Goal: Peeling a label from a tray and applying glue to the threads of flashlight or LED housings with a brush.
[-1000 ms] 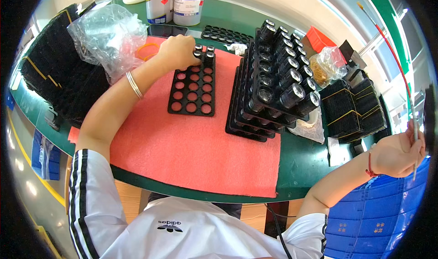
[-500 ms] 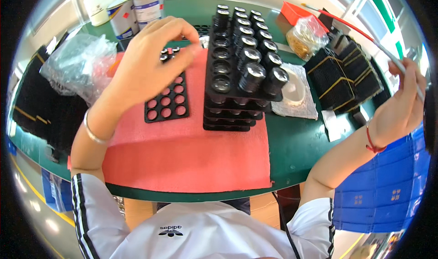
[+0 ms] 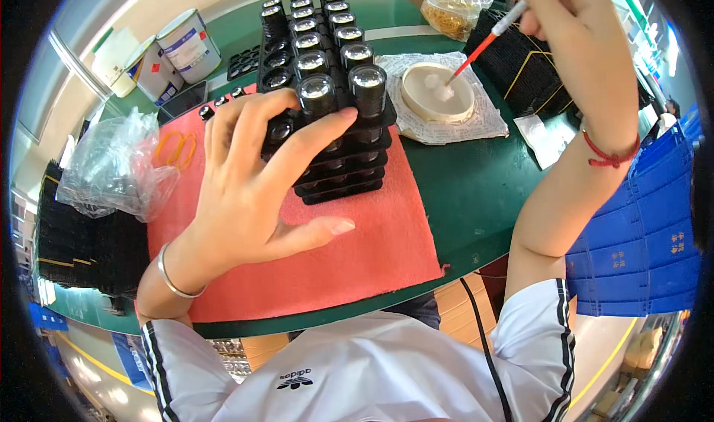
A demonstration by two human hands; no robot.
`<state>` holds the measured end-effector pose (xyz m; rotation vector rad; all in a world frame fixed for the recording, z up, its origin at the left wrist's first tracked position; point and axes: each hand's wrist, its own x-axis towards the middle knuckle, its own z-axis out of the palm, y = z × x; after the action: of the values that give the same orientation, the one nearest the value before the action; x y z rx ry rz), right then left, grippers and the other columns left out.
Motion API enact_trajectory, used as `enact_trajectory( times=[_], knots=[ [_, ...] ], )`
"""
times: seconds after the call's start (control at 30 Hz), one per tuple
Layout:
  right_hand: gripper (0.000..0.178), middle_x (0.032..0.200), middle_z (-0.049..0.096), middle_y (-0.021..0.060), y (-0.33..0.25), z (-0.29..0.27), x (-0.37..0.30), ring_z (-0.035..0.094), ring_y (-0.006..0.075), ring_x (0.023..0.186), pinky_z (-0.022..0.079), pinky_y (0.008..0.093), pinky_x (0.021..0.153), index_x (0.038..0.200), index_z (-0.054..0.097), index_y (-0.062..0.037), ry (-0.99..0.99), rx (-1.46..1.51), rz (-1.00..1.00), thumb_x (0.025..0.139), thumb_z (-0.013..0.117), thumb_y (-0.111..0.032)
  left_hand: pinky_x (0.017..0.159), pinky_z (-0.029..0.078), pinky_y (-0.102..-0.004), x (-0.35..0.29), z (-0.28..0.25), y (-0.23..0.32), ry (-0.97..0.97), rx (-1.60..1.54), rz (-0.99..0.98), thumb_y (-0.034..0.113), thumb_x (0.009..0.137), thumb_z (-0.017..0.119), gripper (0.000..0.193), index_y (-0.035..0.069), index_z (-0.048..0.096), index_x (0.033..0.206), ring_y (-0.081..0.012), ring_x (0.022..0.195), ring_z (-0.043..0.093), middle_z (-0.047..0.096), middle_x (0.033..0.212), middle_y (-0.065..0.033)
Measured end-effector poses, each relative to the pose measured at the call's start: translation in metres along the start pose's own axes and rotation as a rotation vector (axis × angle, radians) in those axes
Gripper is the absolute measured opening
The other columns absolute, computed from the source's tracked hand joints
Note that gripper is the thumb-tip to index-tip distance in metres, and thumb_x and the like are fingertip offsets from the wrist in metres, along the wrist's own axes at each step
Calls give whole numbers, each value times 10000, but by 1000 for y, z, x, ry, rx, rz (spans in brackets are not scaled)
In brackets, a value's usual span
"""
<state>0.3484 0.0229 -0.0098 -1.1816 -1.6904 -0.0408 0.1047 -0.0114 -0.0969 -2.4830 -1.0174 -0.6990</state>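
My left hand [image 3: 249, 184] is open with fingers spread. Its index fingertip lies at the near end of the stacked black trays [image 3: 342, 178], just below the front lens barrels [image 3: 367, 89]; whether it touches one I cannot tell. The barrels stand upright in rows, glass ends up. In my right hand [image 3: 576, 13] is a slim brush [image 3: 487, 44], with a red shaft and a pale handle part. The brush tip reaches into a shallow white round dish [image 3: 407, 104], beside a whitish lump. A printed paper sheet [image 3: 483, 124] lies under the dish.
A red foam mat [image 3: 372, 273] covers part of the green table. Left stand a clear plastic bag [image 3: 111, 169], metal cans [image 3: 186, 46] and bundled black trays [image 3: 111, 251]. Banded black trays [image 3: 532, 80] and a bag of yellowish bits [image 3: 452, 9] lie right.
My right hand has swung leftward and farther off, bringing the brush tip into the dish. My left hand has come nearer and over to the tray stack, spreading its fingers. The view has shifted.
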Motion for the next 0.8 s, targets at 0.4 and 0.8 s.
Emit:
enact_trajectory(
  times=[0.4, 0.8],
  knots=[
    [260, 640, 517, 240, 31, 37, 17, 541, 392, 615, 424, 401, 535, 702, 546, 35, -217, -241, -158, 812, 517, -199, 788, 344, -310, -9, 3, -9, 496, -889, -147, 293, 874, 464, 299, 40, 412, 1025, -165, 824, 419, 461, 935, -136],
    [239, 738, 618, 64, 90, 17, 47, 569, 120, 676, 434, 215, 664, 933, 625, 13, 76, 62, -104, 856, 500, -175, 881, 361, -276, 1, -13, -17, 437, -1257, -522, 101, 864, 462, 372, -7, 370, 1207, -151, 989, 491, 523, 1086, -132]
  ],
)
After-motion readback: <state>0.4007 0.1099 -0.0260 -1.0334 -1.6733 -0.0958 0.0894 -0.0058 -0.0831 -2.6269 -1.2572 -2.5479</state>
